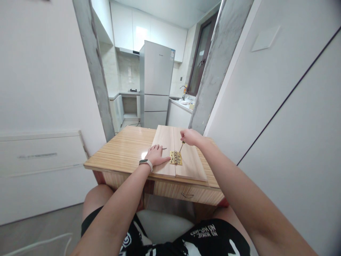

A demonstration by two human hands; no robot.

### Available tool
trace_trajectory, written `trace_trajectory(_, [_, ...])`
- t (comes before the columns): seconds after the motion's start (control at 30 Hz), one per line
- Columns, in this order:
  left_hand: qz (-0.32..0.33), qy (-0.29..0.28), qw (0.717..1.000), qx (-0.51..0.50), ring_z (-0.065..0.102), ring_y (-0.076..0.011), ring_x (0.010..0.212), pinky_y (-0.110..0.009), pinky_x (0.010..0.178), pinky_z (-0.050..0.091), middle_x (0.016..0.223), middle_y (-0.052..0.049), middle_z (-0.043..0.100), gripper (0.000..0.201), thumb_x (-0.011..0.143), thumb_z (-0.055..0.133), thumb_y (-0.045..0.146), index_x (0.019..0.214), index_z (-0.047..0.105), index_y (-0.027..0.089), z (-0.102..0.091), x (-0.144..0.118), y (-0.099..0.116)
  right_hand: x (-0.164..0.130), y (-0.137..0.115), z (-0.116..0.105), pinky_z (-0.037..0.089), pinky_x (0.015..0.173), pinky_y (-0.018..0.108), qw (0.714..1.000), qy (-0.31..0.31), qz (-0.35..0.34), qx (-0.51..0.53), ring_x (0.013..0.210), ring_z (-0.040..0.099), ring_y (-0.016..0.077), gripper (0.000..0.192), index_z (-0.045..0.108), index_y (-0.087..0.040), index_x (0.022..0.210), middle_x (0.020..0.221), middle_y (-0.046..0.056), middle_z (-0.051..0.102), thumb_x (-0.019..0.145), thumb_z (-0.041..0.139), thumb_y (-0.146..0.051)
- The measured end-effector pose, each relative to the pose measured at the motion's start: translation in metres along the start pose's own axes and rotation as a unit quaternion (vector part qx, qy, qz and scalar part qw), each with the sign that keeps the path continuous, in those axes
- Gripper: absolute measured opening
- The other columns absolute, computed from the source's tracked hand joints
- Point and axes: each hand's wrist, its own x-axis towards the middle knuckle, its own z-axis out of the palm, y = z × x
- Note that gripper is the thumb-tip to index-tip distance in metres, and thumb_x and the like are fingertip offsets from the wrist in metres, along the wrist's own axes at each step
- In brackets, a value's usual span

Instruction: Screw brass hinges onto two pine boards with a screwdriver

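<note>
Right now I see my left hand (156, 155) lying flat, fingers spread wide, palm down on the left wooden board (163, 149), holding nothing; its fingertips sit just beside the brass hinge (176, 158). A smartwatch (146, 163) wraps that wrist. My right hand (189, 136) is closed in a fist round the handle of a small screwdriver (182, 146), which slants down and left, its tip at the far edge of the hinge. Whether the tip sits in a screw I cannot tell; it is too small. The hinge lies across the seam between the left board and the right wooden board (191, 160), both flat on the wooden table (125, 151), toward its right side. A small dark screw (164, 148) rests on the left board just beyond my left fingers. Far behind stands a white fridge (156, 83) in the kitchen.
</note>
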Motion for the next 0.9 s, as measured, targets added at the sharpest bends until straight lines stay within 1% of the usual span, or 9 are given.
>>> trace_trajectory(0.07, [0.001,-0.001,1.000,-0.001,0.037,-0.0392,0.151,-0.050,0.123,0.030,0.158,-0.016,0.049,0.102,0.079,0.046,0.094,0.153,0.048,0.024,0.000,0.000,-0.001,0.001,-0.002,0.000,0.049,0.084,0.026,1.000,-0.006,-0.023,0.004,0.108,0.072,0.0220,0.011,0.075,-0.023,0.105,0.115,0.007,0.079,0.095,0.072,-0.024])
trace_trajectory(0.1, [0.002,-0.001,1.000,-0.001,0.037,-0.0392,0.151,-0.050,0.123,0.030,0.158,-0.016,0.049,0.102,0.080,0.047,0.094,0.152,0.048,0.023,0.001,0.000,-0.001,0.001,-0.003,0.000,0.049,0.085,0.026,1.000,-0.005,-0.028,0.007,0.109,0.072,0.0218,0.014,0.075,-0.023,0.107,0.117,0.007,0.078,0.094,0.073,-0.022])
trace_trajectory(0.2, [0.001,0.000,1.000,0.000,0.038,-0.0390,0.151,-0.049,0.123,0.031,0.158,-0.016,0.049,0.101,0.080,0.046,0.094,0.152,0.048,0.023,0.000,0.001,-0.001,-0.001,-0.006,0.001,0.050,0.090,0.027,1.000,0.011,-0.015,0.012,0.115,0.070,0.0252,0.030,0.071,-0.019,0.121,0.126,0.013,0.075,0.094,0.076,-0.033])
trace_trajectory(0.3, [0.000,-0.003,1.000,0.001,0.037,-0.0392,0.152,-0.049,0.123,0.030,0.159,-0.016,0.048,0.102,0.080,0.045,0.095,0.152,0.047,0.024,0.000,0.000,0.000,-0.004,-0.007,0.001,0.052,0.093,0.034,0.999,0.027,0.030,-0.002,0.117,0.070,0.0311,0.049,0.071,-0.013,0.122,0.126,0.023,0.073,0.103,0.058,-0.056])
trace_trajectory(0.37, [0.002,-0.004,1.000,0.001,0.036,-0.0395,0.152,-0.049,0.123,0.029,0.159,-0.017,0.048,0.103,0.080,0.044,0.095,0.153,0.047,0.023,0.000,0.000,0.000,-0.006,-0.006,0.001,0.052,0.093,0.037,0.998,0.030,0.051,-0.017,0.116,0.071,0.0335,0.056,0.072,-0.012,0.120,0.124,0.026,0.073,0.107,0.045,-0.060])
trace_trajectory(0.47, [0.004,-0.003,1.000,0.002,0.037,-0.0396,0.152,-0.049,0.123,0.029,0.159,-0.018,0.048,0.104,0.079,0.043,0.096,0.152,0.048,0.022,0.000,0.000,0.000,-0.007,-0.003,0.001,0.053,0.090,0.038,0.998,0.023,0.053,-0.024,0.115,0.072,0.0337,0.048,0.073,-0.014,0.119,0.122,0.024,0.074,0.108,0.045,-0.052])
trace_trajectory(0.7, [0.006,0.005,1.000,0.002,0.041,-0.0387,0.149,-0.049,0.122,0.032,0.155,-0.017,0.052,0.103,0.079,0.044,0.096,0.150,0.051,0.022,0.000,0.000,0.000,0.001,0.006,0.007,0.050,0.084,0.031,0.999,0.030,0.018,0.023,0.109,0.072,0.0258,0.021,0.069,-0.020,0.117,0.119,0.014,0.077,0.102,0.063,-0.033])
trace_trajectory(0.83, [0.003,0.008,1.000,0.005,0.041,-0.0390,0.149,-0.051,0.121,0.033,0.155,-0.017,0.052,0.101,0.079,0.044,0.097,0.149,0.051,0.024,0.000,-0.001,0.000,0.004,0.007,0.007,0.048,0.081,0.027,0.999,0.031,-0.004,0.042,0.108,0.071,0.0230,0.028,0.065,-0.021,0.120,0.118,0.010,0.077,0.093,0.073,-0.020])
trace_trajectory(0.9, [0.002,0.008,1.000,0.004,0.041,-0.0394,0.149,-0.052,0.121,0.033,0.156,-0.017,0.051,0.102,0.079,0.044,0.097,0.149,0.051,0.023,0.000,-0.001,0.000,0.003,0.005,0.006,0.048,0.080,0.027,0.999,0.025,-0.002,0.046,0.107,0.071,0.0233,0.032,0.065,-0.020,0.120,0.117,0.010,0.077,0.091,0.077,-0.022])
